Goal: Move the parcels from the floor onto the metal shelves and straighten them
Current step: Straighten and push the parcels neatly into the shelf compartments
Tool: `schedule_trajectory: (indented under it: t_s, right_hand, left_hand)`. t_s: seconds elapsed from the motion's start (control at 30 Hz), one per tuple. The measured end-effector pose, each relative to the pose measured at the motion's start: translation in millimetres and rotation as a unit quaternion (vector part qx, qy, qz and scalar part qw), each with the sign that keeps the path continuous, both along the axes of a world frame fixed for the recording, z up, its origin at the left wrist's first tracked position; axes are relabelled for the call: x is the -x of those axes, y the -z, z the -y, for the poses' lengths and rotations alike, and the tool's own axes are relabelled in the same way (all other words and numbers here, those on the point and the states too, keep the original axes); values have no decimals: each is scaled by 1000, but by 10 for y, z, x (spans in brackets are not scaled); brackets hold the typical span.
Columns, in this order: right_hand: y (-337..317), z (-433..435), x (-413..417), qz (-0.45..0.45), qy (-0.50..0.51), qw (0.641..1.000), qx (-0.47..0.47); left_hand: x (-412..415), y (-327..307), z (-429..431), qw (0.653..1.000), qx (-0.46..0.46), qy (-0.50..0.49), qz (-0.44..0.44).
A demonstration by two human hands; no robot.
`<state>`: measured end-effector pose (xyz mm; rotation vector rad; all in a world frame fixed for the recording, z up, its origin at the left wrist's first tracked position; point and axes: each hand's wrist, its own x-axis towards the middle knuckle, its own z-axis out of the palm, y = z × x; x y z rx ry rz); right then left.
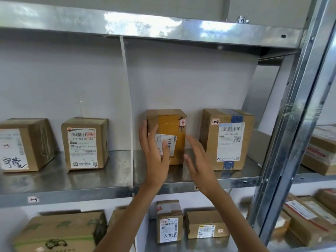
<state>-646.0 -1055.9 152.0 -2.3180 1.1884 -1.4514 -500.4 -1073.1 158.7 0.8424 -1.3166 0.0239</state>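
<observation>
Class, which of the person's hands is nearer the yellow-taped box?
Left. The left hand is at the front left edge of the yellow-taped box, thumb over its label; the right hand is open just off its lower right corner, seemingly not touching.

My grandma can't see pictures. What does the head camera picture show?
An open left hand and right hand reach for a small brown box on a metal shelf, the left at its front, the right beside it. Three other boxes stand alongside; more boxes sit below.
</observation>
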Motion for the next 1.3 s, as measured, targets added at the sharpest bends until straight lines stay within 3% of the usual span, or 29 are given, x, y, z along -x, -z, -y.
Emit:
schedule_trajectory:
  t_s: [0.13,0.2,0.3,0.63,1.13,1.3]
  right_hand:
    - [-136,-127,396,96,121,972,178]
    - [-169,-66,653,148,179,952,201]
    - [-146,49,976,170,201,953,152]
    - [76,336,1348,164,97,982,15]
    - [-12,805,1390,186,50,981,-36]
    - [11,712,1416,147,82,986,8]
  left_hand:
    - [318,-164,-114,991,72,7,114]
    - [546,-212,-126,989,72,17,127]
    - [849,-221,-87,988,59,42,136]
    - [1264,-30,297,987,14,111,118]
    - [1229,-173,567,989,-9,110,93]
    - [1219,-129,571,988,-6,115,104]
